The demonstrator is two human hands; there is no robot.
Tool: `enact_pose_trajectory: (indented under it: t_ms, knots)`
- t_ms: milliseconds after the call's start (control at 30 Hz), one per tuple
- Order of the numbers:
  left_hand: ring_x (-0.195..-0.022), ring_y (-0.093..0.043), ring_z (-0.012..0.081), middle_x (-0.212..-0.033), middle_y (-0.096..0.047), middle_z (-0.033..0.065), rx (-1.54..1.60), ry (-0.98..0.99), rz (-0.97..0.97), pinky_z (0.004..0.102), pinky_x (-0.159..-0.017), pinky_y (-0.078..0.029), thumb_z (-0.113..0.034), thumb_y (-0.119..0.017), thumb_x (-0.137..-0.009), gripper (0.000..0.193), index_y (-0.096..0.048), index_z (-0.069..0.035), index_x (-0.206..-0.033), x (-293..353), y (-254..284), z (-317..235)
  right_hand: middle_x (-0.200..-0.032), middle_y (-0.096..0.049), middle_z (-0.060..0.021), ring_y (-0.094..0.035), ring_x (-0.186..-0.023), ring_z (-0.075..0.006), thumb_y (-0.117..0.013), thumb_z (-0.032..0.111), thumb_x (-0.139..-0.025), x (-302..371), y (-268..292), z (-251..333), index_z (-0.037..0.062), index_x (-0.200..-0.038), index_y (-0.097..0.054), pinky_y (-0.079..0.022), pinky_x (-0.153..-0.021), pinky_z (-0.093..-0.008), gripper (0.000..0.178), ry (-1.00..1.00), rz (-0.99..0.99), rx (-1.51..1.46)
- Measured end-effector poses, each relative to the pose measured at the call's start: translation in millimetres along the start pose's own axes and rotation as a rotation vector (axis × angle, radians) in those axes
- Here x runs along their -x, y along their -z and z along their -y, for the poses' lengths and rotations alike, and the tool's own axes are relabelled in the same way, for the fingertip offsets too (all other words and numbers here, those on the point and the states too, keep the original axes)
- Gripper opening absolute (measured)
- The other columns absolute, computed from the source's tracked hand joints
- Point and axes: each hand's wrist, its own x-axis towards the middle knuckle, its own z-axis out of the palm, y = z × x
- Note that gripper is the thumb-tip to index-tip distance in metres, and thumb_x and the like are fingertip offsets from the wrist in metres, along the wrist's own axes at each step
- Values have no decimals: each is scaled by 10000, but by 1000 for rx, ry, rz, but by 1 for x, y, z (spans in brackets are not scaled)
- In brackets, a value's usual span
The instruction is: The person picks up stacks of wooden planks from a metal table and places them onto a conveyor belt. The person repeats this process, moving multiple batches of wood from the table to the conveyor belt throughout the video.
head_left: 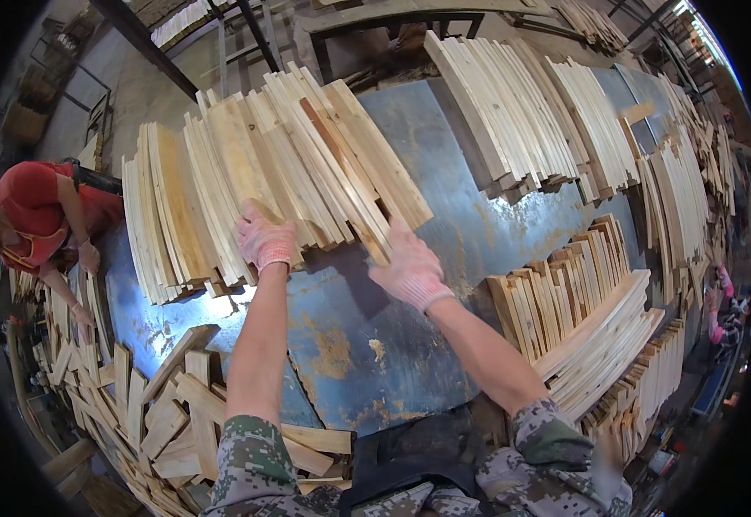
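A long row of pale wooden boards (263,146) stands side by side on a blue metal table. My left hand (265,239), in a pinkish-white knit glove, rests on the near ends of boards in the middle of that row, its fingers apart. Farther right, my right hand (410,269), gloved alike, is closed around the near end of a wooden strip (360,202) at the row's right part. That strip's end juts out toward me past its neighbours. A reddish-brown board (324,129) shows among the pale ones beside it.
The blue table (341,345) has worn, rusty patches. More board rows (513,112) stand at the far right, with shorter stacked pieces (565,293) nearer. Loose offcuts (177,422) lie heaped at the lower left. A person in red (44,215) bends at the left edge.
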Motion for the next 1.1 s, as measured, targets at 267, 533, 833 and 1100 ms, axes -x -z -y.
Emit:
enact_pose_trajectory:
  t_ms: [267, 533, 833, 1100]
  knots:
    - [-1294, -614, 431, -1452, -619, 257, 14, -311, -241, 484, -1103, -504, -420, -807, -804, 934, -470, 18, -1558, -41, -55, 47, -1189, -711, -298, -710, -1111, -442, -631, 212, -882, -86, -15, 28, -29, -1243, -593, -568, -926, -508, 436, -3, -113, -134]
    - [-1324, -610, 383, -1500, -570, 246, -148, -68, 19, 462, -1112, -496, -449, -791, -802, 999, -344, -150, -1644, -16, -12, 9, -1188, -713, -254, -706, -1102, -364, -795, 352, -834, 88, 68, -76, -23, -1519, -441, -545, -999, -442, 857, -306, -360, -761]
    - [-1333, -599, 448, -1472, -588, 275, -19, -105, -8, 491, -1119, -496, -347, -806, -776, 1030, -298, -215, -1662, -2, 2, 2, -1357, -640, -303, -656, -1240, -421, -776, 359, -875, 200, 99, -320, -25, -1563, -376, -522, -1063, -458, 883, -915, -971, -210]
    - [-1205, -609, 332, -1462, -550, 155, 1332, -26, 474, 511, -1036, -519, -4, -641, -828, 829, -372, -95, -1607, 13, 7, 64, -1559, -487, -305, -514, -1437, -410, -458, 320, -1008, 196, 15, -447, -10, -1616, -324, -433, -1174, -522, 705, -876, -647, 710]
